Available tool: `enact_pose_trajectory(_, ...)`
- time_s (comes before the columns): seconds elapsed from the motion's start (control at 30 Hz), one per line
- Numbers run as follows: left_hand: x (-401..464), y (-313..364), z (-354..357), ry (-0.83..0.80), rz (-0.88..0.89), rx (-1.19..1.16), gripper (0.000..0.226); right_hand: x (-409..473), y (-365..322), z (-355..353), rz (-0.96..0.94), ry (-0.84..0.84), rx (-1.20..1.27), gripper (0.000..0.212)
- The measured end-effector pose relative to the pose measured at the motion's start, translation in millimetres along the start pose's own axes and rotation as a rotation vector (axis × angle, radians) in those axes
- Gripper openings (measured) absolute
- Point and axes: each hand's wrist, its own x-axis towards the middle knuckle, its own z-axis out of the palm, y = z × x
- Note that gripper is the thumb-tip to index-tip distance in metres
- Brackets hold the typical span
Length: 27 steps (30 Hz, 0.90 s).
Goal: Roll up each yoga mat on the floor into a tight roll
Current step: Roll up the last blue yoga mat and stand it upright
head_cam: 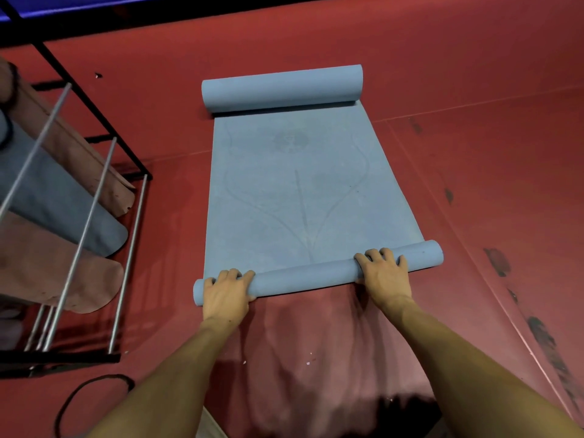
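Gripping near roll (316,271) with both hands, left hand (226,295), right hand (384,273); risking skewed, loose rolling of blue mat (300,191), far end (281,86) curling.

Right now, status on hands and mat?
Left hand, right hand gripping near roll. Blue mat mostly flat, far end curled. Path clear.
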Motion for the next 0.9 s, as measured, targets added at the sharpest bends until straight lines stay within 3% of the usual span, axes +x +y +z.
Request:
enact_pose_trajectory(0.2,2.7,-0.4,-32.5,-0.228,0.086,-0.013,0.035,-8.9,8.1,-11.9,-0.030,-0.101,-0.066,0.043)
enact_pose_trajectory(0.37,-19.7,3.5,-39.1,-0.347,0.093,-0.100,0.040,-26.3,9.8,-16.7,-0.071,-0.184,-0.165,0.034)
enact_pose_trajectory(0.6,-42.5,5.1,-27.4,-0.202,-0.155,-0.256,0.057,-39.2,2.0,-19.4,-0.059,-0.116,-0.154,0.038)
enact_pose_trajectory(0.77,-27.9,3.6,-29.6,-0.244,-0.129,-0.309,0.050,-30.8,6.8,-10.6,-0.064,-0.113,-0.061,0.035)
enact_pose_trajectory(0.9,-20.6,10.2,-29.2,-0.246,-0.124,-0.272,0.075,-27.3,6.0,0.0,-0.024,-0.014,-0.037,0.021)
